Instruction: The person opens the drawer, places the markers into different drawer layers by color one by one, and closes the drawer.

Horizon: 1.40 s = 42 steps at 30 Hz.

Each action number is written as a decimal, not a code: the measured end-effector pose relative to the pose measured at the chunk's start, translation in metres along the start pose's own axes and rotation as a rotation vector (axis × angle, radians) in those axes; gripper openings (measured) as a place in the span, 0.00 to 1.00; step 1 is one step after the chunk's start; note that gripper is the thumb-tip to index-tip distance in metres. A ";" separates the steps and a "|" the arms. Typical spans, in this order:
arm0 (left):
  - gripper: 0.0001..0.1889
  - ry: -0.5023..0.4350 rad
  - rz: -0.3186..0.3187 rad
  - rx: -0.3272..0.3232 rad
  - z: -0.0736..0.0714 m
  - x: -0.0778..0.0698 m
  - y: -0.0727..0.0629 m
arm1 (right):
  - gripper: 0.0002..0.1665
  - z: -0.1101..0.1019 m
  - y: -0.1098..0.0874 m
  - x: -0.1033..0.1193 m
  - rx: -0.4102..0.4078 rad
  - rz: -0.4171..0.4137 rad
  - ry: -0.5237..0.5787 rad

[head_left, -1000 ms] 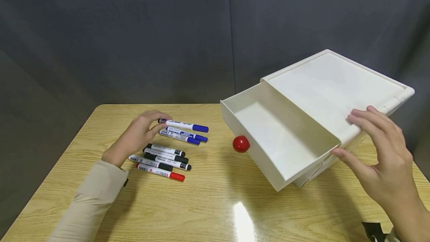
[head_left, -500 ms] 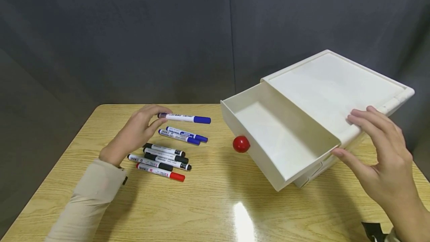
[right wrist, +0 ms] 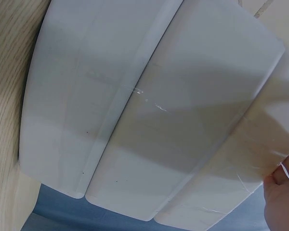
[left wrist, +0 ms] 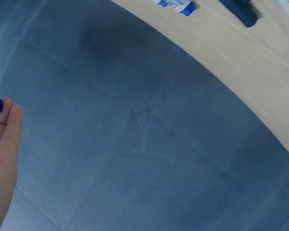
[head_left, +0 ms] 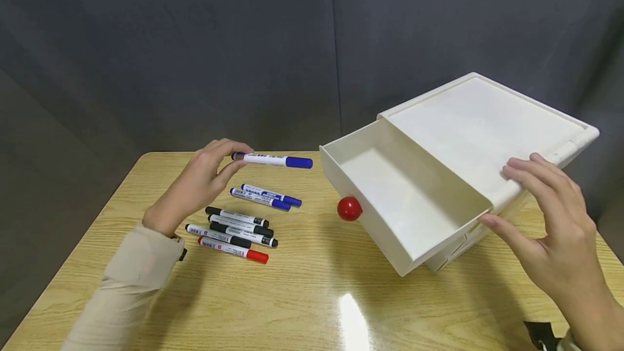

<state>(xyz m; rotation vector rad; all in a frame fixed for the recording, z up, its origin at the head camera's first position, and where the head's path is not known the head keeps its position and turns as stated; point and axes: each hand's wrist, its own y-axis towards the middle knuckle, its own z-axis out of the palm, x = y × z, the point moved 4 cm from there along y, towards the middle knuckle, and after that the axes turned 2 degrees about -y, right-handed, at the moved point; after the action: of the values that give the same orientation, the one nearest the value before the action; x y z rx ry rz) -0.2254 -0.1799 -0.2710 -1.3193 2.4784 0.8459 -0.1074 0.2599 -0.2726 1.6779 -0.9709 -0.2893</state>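
Observation:
In the head view my left hand point(head_left: 199, 184) pinches a blue-capped marker point(head_left: 273, 160) by its rear end, held level above the table's far side. Its blue end also shows beside the fingers at the left edge of the left wrist view. My right hand point(head_left: 556, 221) rests at the near top corner of a white drawer unit point(head_left: 487, 129), fingers on the top and thumb by the side edge. The unit's top drawer point(head_left: 400, 199) is pulled out, its inside bare, with a red ball-shaped knob point(head_left: 349, 208) on the front.
Below the left hand lie two blue markers point(head_left: 265, 196), several black ones point(head_left: 239, 226) and a red marker point(head_left: 234, 249) on the wooden table point(head_left: 292, 302). A dark cloth point(head_left: 244, 58) hangs behind the table. A small black item point(head_left: 542, 335) shows near my right wrist.
My left hand has lifted the blue marker up and away from the other blue ones, towards the far edge and slightly right. The right hand and drawer stay nearly still.

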 end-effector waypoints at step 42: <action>0.13 -0.020 0.242 -0.048 -0.011 -0.072 0.032 | 0.46 0.003 0.000 -0.001 0.013 -0.003 -0.006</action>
<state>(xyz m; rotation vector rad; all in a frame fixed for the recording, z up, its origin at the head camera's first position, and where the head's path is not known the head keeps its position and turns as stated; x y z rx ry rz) -0.2088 -0.1223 -0.2179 -1.0320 2.6540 0.9701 -0.1102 0.2587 -0.2741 1.6912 -0.9764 -0.2910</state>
